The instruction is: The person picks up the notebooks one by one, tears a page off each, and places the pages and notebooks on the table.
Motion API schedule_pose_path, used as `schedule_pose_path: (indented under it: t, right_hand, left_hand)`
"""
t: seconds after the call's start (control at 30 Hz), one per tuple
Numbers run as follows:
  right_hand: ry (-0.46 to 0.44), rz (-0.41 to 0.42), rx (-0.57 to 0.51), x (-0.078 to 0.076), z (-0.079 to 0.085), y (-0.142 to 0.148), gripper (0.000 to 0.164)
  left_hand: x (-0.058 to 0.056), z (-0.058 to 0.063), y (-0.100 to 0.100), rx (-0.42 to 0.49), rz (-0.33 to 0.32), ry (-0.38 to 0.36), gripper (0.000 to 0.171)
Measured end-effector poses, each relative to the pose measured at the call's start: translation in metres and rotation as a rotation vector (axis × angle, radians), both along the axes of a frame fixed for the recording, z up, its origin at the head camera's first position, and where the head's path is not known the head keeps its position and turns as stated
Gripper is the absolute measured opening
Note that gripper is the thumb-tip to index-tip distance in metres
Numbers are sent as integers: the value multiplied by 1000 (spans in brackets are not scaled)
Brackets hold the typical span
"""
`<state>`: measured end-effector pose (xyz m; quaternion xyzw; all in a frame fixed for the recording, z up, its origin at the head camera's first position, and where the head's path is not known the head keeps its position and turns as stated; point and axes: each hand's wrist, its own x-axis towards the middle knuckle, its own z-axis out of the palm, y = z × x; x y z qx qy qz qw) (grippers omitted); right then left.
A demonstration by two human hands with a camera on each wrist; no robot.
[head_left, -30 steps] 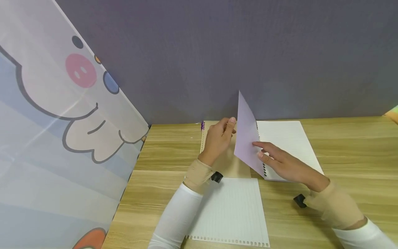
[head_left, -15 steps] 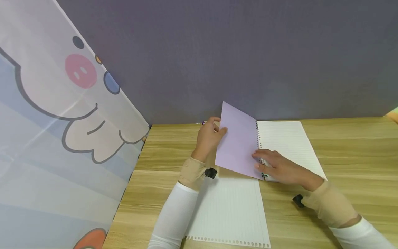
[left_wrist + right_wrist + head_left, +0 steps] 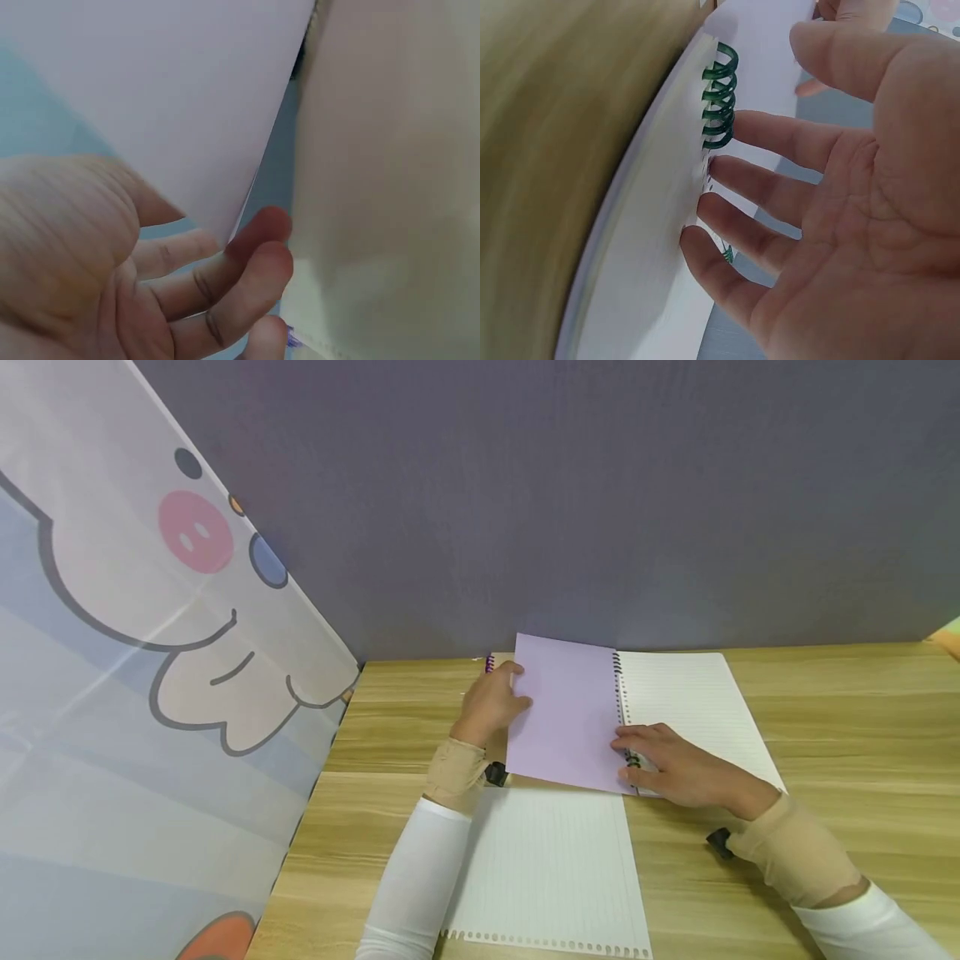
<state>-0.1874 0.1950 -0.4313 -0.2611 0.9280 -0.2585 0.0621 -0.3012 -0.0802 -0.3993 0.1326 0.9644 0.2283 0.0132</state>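
Observation:
A spiral notebook (image 3: 686, 710) lies open, lined pages on the right and a plain lilac cover (image 3: 566, 714) folded to the left. Its green coil (image 3: 720, 97) shows in the right wrist view. My left hand (image 3: 489, 702) holds the cover's left edge, thumb on top and fingers behind. My right hand (image 3: 678, 768) has its fingertips on the binding near the lower end, fingers extended and slightly bent. Under the cover lies a tan notebook (image 3: 382, 150) with a purple coil (image 3: 490, 663), mostly hidden.
A loose lined sheet (image 3: 558, 868) with torn punched holes lies in front of the notebooks on the wooden table (image 3: 862, 727). A grey panel (image 3: 600, 510) rises at the table's back edge. A cartoon-printed sheet (image 3: 150, 693) hangs at the left.
The lilac cover has swung from nearly upright down to the left. My left hand has taken its edge and moved left and lower; the right hand has slid slightly down the binding.

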Motion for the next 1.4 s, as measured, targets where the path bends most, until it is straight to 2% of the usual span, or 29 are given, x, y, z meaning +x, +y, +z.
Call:
schedule_pose_path:
  t: [0.27, 0.43, 0.57, 0.77, 0.9, 0.97, 1.07, 1.2, 1.3, 1.4]
  right_hand:
    - [17, 15, 8, -1, -3, 3, 56]
    - [20, 32, 21, -1, -3, 4, 60]
    - [19, 45, 34, -2, -5, 5, 64]
    - [52, 67, 38, -2, -6, 7, 65]
    - [60, 76, 47, -1, -6, 8, 66]
    - [59, 80, 55, -1, -5, 8, 65]
    - [64, 83, 62, -1, -5, 9, 65]
    - [77, 88, 63, -2, -4, 9, 64]
    - [91, 99, 70, -3, -4, 10, 62]
    - [106, 114, 86, -5, -3, 10, 61]
  left_hand:
    - [-6, -11, -7, -8, -61, -100, 54]
    - [-10, -18, -11, -55, -103, -123, 57]
    - [-11, -21, -13, -53, -116, -139, 59]
    - [-10, -22, -11, -99, -94, -145, 59]
    - [-5, -20, -4, -166, -66, -106, 60]
    - [-2, -17, 2, -193, -81, -80, 60]
    - [4, -15, 16, -220, -133, -35, 60]
    - [13, -20, 35, -266, -261, 18, 57]
    - [17, -25, 45, -244, -375, 27, 51]
    - [21, -28, 53, -185, -465, 21, 46]
